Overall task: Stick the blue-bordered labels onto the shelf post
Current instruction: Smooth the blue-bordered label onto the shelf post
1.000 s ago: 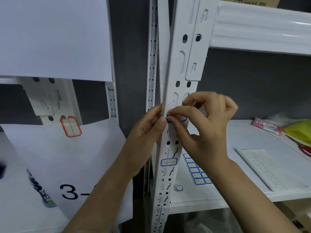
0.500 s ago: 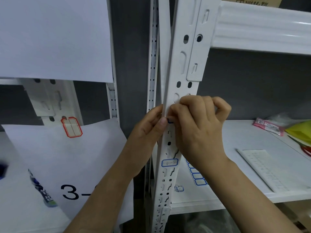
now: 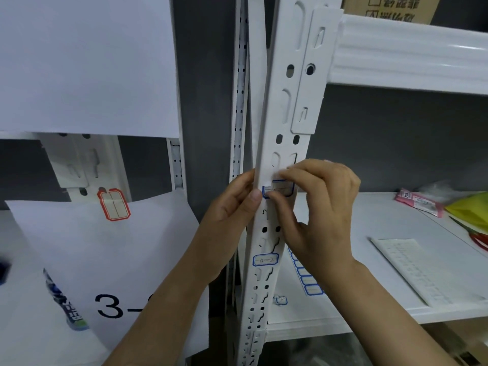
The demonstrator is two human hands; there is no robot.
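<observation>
One stuck label (image 3: 265, 260) on the shelf post (image 3: 287, 101) below the hands — second label (image 3: 280, 190) half-pressed between them: left hand (image 3: 232, 207) grips the post, right hand (image 3: 319, 207) pinches the second label. Label sheet (image 3: 309, 282) under the right wrist holds more.

One wide-angle camera, worn on the person's head, is looking forward and a little downward from close range. It is facing the white perforated metal shelf post (image 3: 274, 109), which is rising through mid-frame, with a white metal shelf board (image 3: 396, 228) stretching away rightward.
</observation>
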